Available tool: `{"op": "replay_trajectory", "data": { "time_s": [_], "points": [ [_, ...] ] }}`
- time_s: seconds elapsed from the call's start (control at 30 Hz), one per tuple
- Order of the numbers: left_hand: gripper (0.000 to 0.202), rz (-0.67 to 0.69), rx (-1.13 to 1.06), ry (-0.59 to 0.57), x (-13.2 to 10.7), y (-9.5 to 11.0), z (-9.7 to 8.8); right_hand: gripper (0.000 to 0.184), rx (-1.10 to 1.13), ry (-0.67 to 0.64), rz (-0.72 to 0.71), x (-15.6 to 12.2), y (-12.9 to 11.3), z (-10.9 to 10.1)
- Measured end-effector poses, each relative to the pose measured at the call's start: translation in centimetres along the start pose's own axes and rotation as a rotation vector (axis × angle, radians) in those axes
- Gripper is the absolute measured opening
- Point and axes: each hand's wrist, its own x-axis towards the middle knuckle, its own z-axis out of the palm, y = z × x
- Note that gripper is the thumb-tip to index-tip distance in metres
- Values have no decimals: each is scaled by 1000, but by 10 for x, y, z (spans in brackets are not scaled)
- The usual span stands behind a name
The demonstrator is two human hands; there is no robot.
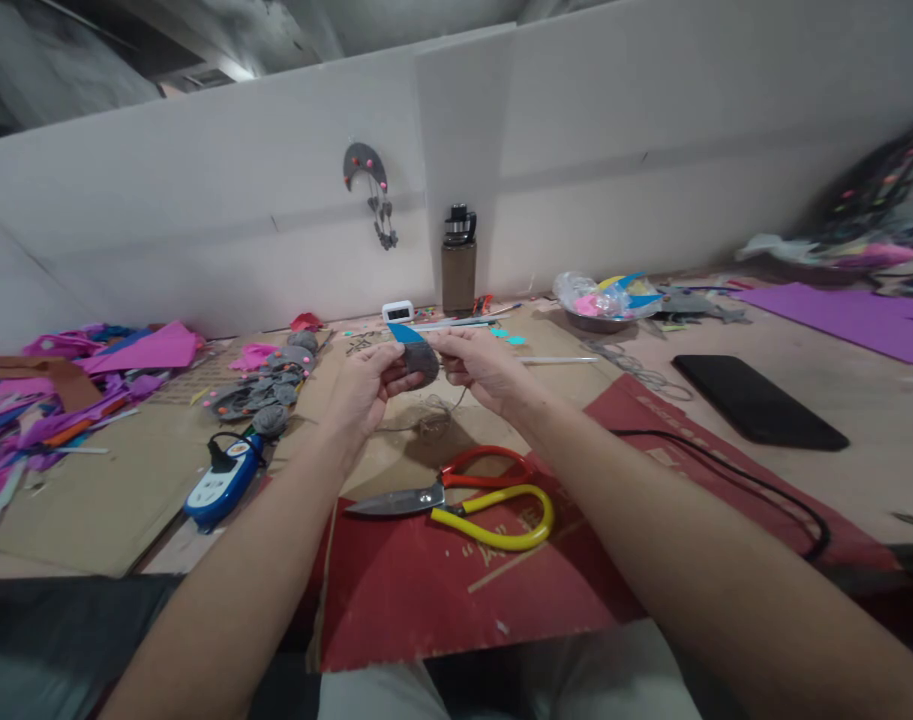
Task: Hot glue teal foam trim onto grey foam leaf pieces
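Two hands, the left hand (367,388) and the right hand (484,366), pinch a small pair of cloth bits from both sides, up above the pale pinkish surface (880,430). Nearer the body lies a big red sheet of printed cardboard (418,600). Large metal scissors with one red and one yellow handle (430,498) lie partly on it, with nobody holding them. Smaller is the rounded dark grey felt-like piece (421,364), between the hands, with a bright blue pointed piece (404,333) at its top. Thin brownish thread (435,425) lies in a loose tangle below. It's too small to tell if blue and grey are joined. My guess is that the step now is matching these two up. The next move seems to call for steady fingers and edges kept in line.
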Motion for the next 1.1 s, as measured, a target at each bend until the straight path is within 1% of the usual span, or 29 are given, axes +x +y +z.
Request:
{"op": "replay_trajectory", "data": {
  "time_s": [0.1,0.27,0.53,0.73,0.87,1.0,1.1],
  "points": [
    [11,3,9,-8,0,0,-1,29,20,-11,19,0,0,-1],
    [11,2,29,2,1,0,0,31,22,13,38,-1,0,-1],
    [13,0,37,-15,1,0,-2,33,39,18,35,0,2,-2],
    [18,13,53,-21,2,-2,-2,32,-19,46,28,0,2,1],
    [14,21,38,-17,2,-3,-3,29,-47,55,13,0,2,3],
    [17,-7,11,-58,3,-5,-5,29,-49,73,29,1,4,4],
    [16,-27,-9,-44,3,-6,-4,30,-59,85,30,2,7,4]
  ]
}}
